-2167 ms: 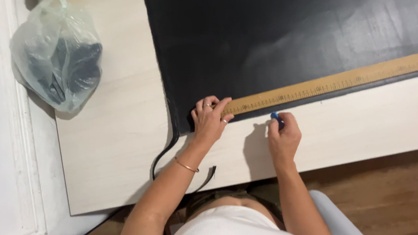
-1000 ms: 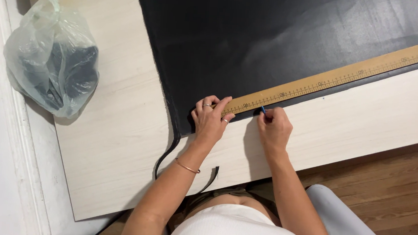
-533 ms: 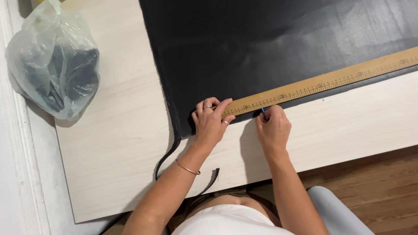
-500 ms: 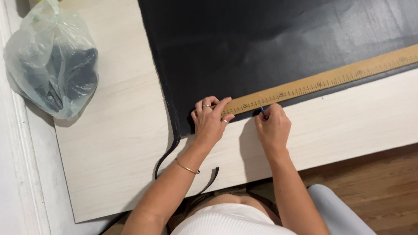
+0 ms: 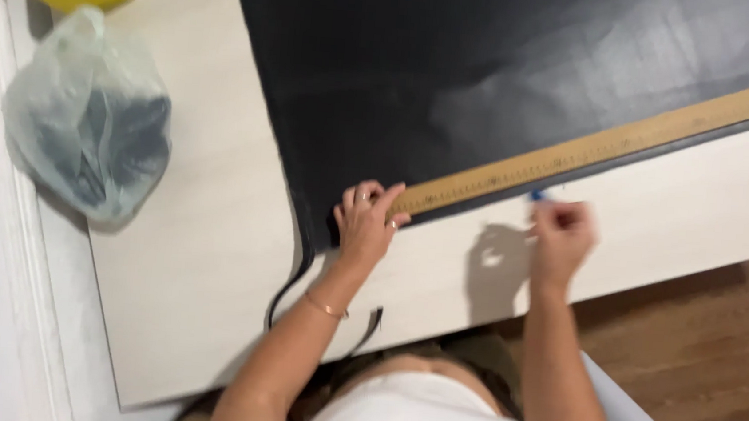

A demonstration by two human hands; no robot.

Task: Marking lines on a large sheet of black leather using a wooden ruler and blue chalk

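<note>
My left hand [image 5: 364, 227] presses flat, fingers spread, on the near end of the long wooden ruler [image 5: 612, 140], which runs from the middle of the frame up to the right edge along the lower border of the black sheet [image 5: 492, 68] on the pale desk [image 5: 202, 250]. My right hand [image 5: 559, 238], blurred, sits just below the ruler at centre right, its grip closed on a small blue-tipped cutter or marker [image 5: 538, 196]; I cannot tell which. I judge I am mid-stroke along the ruler's edge. The next move calls for steady pressure on the ruler and a straight pull.
</note>
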